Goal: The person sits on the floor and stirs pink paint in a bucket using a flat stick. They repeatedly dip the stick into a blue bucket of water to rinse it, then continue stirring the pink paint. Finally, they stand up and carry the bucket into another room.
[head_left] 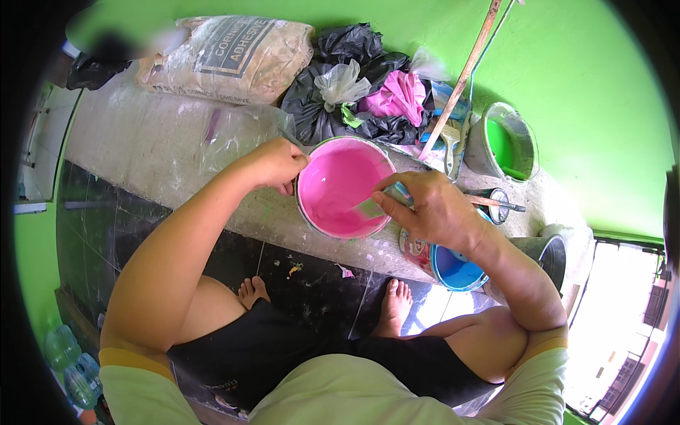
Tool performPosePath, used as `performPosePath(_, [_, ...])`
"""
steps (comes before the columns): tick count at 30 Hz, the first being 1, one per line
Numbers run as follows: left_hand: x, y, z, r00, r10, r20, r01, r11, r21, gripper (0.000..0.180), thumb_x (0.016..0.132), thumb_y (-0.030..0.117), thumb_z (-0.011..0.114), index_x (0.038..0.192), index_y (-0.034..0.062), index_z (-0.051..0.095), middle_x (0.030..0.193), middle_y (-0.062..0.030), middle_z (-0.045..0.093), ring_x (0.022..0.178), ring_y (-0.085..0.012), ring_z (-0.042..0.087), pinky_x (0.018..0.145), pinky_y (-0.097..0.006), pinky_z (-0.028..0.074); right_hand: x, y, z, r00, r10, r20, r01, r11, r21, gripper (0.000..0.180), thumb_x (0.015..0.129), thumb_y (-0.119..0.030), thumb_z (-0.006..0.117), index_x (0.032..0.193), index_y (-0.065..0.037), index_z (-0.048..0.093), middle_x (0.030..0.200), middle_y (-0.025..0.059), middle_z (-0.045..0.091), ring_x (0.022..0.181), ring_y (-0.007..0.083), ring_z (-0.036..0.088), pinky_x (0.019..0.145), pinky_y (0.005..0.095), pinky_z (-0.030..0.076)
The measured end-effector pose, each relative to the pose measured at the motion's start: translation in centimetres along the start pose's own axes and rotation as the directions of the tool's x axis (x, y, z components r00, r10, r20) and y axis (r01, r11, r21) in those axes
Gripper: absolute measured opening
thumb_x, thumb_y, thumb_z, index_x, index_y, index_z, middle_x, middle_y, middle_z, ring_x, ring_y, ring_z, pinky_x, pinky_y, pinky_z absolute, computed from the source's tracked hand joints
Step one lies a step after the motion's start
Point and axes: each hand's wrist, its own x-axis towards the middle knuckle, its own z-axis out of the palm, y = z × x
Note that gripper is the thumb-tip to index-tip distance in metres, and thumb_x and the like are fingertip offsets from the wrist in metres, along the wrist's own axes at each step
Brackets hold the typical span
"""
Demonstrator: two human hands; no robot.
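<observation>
A round bucket of pink paint (pixel 333 185) stands in front of me on the grey ledge. My left hand (pixel 278 166) pinches its rim at the left side. Over the right part of the bucket, my right hand (pixel 425 205) grips what looks like a flat paintbrush (pixel 371 207). Its pale greenish end slants down into the bucket, at the pink paint. The fingers cover most of its handle. Beneath my right wrist is an open container of blue paint (pixel 457 265), partly hidden by the forearm.
A grey bucket with green paint (pixel 501 145) stands far right, near a long wooden stick (pixel 460 81) and another paintbrush (pixel 450 145). A small can (pixel 498 205) carries a brush. Behind lie an adhesive sack (pixel 234 60) and black plastic bags (pixel 312 99). Dark tiles (pixel 312 304) lie below the ledge.
</observation>
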Motion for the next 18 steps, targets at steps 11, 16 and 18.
performPosePath(11, [-0.1,0.4,0.1,1.000,-0.022,0.000,0.022,1.000,0.002,0.040,0.110,0.027,0.055,0.115,-0.0082,0.072,0.096,-0.0153,0.076,0.075,-0.0229,0.075,0.070,-0.038,0.064,0.6,0.8,2.2,0.985,-0.077,-0.153,0.083,0.996,0.035,0.024,0.100,-0.018,0.075,0.119,-0.003,0.074,0.105,0.0194,0.077,0.085,0.0365,0.077,0.075,0.0445,0.061])
performPosePath(16, [-0.1,0.1,0.2,0.999,0.034,-0.034,-0.035,0.999,-0.011,0.039,0.106,0.024,0.054,0.105,-0.0103,0.073,0.086,-0.0195,0.076,0.071,-0.0268,0.077,0.066,-0.039,0.065,0.6,0.9,1.9,0.997,-0.066,-0.037,0.072,0.979,0.189,0.023,0.099,-0.019,0.075,0.116,-0.004,0.076,0.096,0.0192,0.077,0.081,0.0368,0.075,0.073,0.0434,0.060])
performPosePath(18, [-0.1,-0.1,0.2,0.999,0.035,-0.036,-0.035,0.999,-0.003,0.039,0.105,0.024,0.054,0.103,-0.0102,0.073,0.085,-0.0196,0.076,0.072,-0.0270,0.077,0.066,-0.038,0.065,0.6,0.5,0.8,1.000,-0.004,0.020,0.000,0.982,0.189,0.021,0.099,-0.019,0.075,0.114,-0.004,0.076,0.092,0.0194,0.077,0.078,0.0353,0.075,0.071,0.0423,0.059])
